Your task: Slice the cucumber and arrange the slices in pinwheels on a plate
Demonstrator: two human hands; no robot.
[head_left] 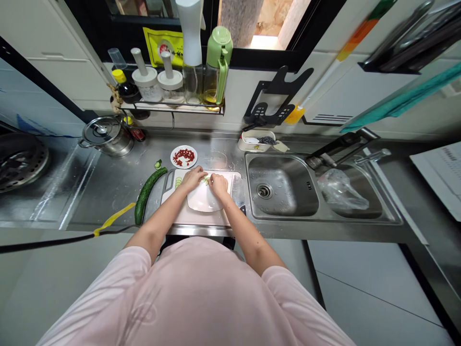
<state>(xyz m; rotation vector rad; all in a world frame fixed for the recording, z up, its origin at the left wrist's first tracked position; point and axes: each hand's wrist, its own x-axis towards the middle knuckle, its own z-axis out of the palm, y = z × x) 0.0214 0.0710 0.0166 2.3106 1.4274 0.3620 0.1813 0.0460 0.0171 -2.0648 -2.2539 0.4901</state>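
Note:
Both hands meet over a white plate that rests on the cutting board. My left hand has its fingers bent together at small pale-green cucumber pieces. Against the same pieces, from the right, my right hand is closed with its fingertips pinched. Cucumber slices lie on the board just left of my left hand. A long dark-green cucumber curves along the counter beside the board. Behind the board stands a small plate with chopped red pieces.
A lidded steel pot stands at the back left. Bottles and jars fill the rack above the counter. The double sink is on the right, with a plastic bag in its far basin. Cucumber ends lie near the small plate.

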